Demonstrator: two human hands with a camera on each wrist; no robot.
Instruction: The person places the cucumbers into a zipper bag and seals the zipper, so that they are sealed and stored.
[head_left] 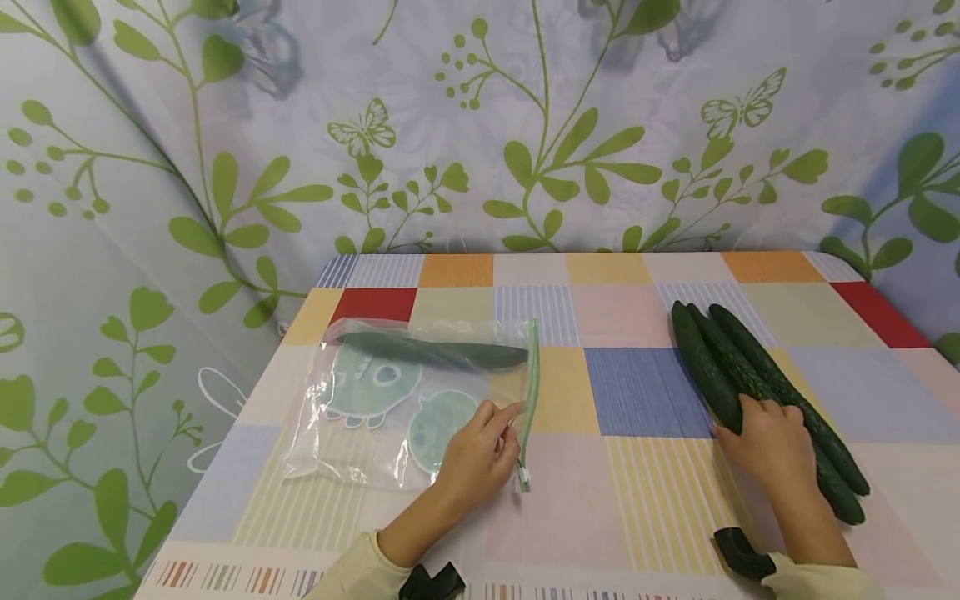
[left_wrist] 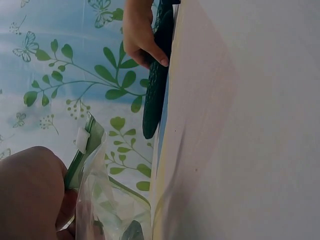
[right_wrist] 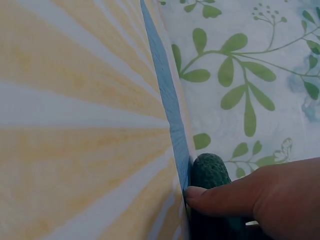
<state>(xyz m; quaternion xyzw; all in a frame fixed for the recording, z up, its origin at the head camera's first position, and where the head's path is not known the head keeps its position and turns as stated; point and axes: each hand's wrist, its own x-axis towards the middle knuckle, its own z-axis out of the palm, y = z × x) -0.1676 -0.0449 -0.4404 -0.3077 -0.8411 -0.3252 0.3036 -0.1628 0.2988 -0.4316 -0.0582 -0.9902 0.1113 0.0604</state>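
Observation:
A clear zip bag point(head_left: 307, 446) with pale green cartoon prints lies flat on the table's left half, one cucumber point(head_left: 442, 351) inside along its far side. My left hand point(head_left: 477, 450) pinches the bag's mouth edge by the green zip strip point(head_left: 533, 367). The white slider point(left_wrist: 82, 140) sits at the near end of that strip, and the mouth gapes in the left wrist view. On the right, three cucumbers lie side by side. My right hand point(head_left: 776, 450) grips the leftmost cucumber point(head_left: 703, 367), thumb point(right_wrist: 215, 199) along its side, while its palm covers part of the middle cucumber point(head_left: 738, 358).
The rightmost cucumber point(head_left: 795, 398) lies just beyond my right hand. A patchwork-patterned cloth point(head_left: 555, 517) covers the table. Behind it hangs a leaf-print curtain point(head_left: 480, 150). Black wrist mounts point(head_left: 741, 552) show near both sleeves.

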